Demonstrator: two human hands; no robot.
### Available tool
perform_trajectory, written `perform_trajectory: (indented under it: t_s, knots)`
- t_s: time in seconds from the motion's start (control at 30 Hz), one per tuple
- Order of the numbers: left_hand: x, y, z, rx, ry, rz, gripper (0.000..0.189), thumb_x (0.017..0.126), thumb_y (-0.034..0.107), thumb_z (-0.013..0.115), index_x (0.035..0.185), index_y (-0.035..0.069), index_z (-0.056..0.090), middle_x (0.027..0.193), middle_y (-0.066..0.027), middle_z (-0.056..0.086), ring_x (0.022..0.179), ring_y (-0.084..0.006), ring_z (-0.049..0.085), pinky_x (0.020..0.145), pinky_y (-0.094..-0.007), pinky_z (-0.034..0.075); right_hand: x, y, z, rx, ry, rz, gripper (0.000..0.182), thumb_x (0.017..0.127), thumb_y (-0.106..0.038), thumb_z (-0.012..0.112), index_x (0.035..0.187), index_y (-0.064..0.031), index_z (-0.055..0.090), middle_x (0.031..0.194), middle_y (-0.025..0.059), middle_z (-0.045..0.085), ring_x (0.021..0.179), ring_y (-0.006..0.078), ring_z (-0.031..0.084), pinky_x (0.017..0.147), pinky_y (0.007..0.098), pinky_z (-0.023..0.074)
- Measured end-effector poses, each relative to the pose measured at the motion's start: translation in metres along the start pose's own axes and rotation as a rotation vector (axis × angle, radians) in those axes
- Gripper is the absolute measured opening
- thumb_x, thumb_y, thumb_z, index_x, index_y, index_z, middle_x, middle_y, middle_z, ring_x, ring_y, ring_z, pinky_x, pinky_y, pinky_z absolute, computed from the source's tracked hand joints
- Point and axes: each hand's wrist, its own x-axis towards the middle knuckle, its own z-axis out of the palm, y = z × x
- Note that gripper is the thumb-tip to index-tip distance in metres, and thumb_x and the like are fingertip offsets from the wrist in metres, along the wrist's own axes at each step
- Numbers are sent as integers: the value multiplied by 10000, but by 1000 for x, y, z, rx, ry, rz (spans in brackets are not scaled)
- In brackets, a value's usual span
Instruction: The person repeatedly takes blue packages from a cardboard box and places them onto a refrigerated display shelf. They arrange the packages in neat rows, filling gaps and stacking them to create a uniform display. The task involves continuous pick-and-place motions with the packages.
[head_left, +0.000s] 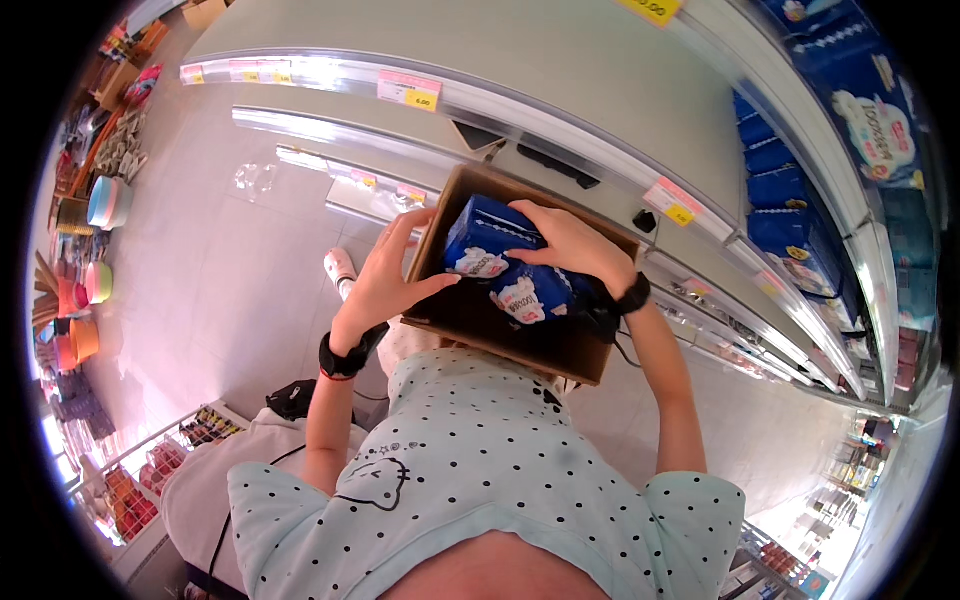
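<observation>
An open cardboard box (517, 360) sits before my body, with several blue printed soft packs inside. My left hand (394, 270) is at the box's left wall, its fingers outside and its thumb reaching over the rim toward the packs. My right hand (562, 244) reaches into the box, thumb and fingers spread over the upper blue pack (491, 232); whether it grips the pack is unclear. A second blue pack (529, 296) lies beside it, nearer my body. Something black lies in the box's right end, partly hidden by my wrist.
Shelves with price-tagged edges (525, 124) curve across beyond the box. More blue packs (787, 217) stand on the right shelf. Plastic tubs (109, 202) line the far left. A wire-sided display (142, 480) is at lower left, beside pale cloth (217, 487).
</observation>
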Motion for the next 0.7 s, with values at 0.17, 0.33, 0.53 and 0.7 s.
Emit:
perform_trajectory:
  t_s: [0.17, 0.33, 0.53, 0.7]
  knots:
    - [15, 40, -3, -181, -134, 4, 728, 591, 215, 797, 1183, -9, 438, 1071, -177, 562, 944, -226, 578, 801, -303, 465, -33, -55, -38, 280, 72, -87, 609, 715, -267, 709, 1164, 47, 442, 1068, 190, 560, 975, 263, 556, 847, 330, 433]
    - [14, 51, -5, -313, -242, -204, 628, 628, 234, 775, 1111, -41, 484, 874, -125, 628, 745, -140, 602, 684, -257, 490, -52, -35, -17, 623, 115, -32, 606, 759, -225, 689, 1233, 23, 402, 1071, 147, 558, 972, 177, 544, 848, 298, 437]
    - [4, 22, -1, -794, -23, -438, 488, 786, 198, 661, 1159, -41, 455, 1031, -99, 588, 878, -143, 587, 769, -268, 479, -66, -4, 17, 1167, -179, 251, 515, 865, -366, 520, 1228, -46, 345, 985, 117, 577, 930, 169, 545, 836, 288, 426]
    - [3, 10, -5, -1134, 154, -517, 493, 850, 250, 569, 1207, -47, 404, 1127, -131, 553, 975, -192, 575, 846, -302, 463, -82, -6, -7, 609, -396, 24, 894, 621, -214, 784, 1270, -99, 179, 967, 91, 514, 910, 182, 505, 821, 283, 407]
